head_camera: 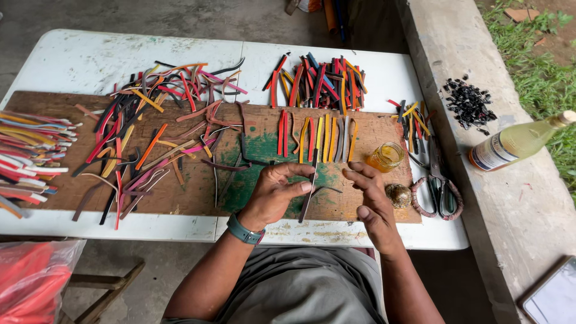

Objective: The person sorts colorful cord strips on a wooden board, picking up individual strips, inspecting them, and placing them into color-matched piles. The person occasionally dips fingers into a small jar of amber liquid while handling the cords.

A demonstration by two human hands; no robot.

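Note:
My left hand [277,193] pinches a thin dark strip [309,195] between thumb and fingers, holding it upright over the wooden board [192,192]. My right hand [371,198] hovers just right of the strip with fingers slightly curled and holds nothing. A row of red, orange, yellow and grey strips [317,137] lies side by side on the board just beyond my hands. A small glass jar of amber liquid [387,156] stands by my right fingertips, with its round lid [398,195] lying beside it.
Loose piles of coloured strips [156,114] cover the left of the board; more lie at the back [321,81] and far left [30,150]. Scissors [438,183] rest at the right. A bottle [516,143] and black bits [469,103] sit on the concrete ledge. A red-filled bag [30,279] lies below left.

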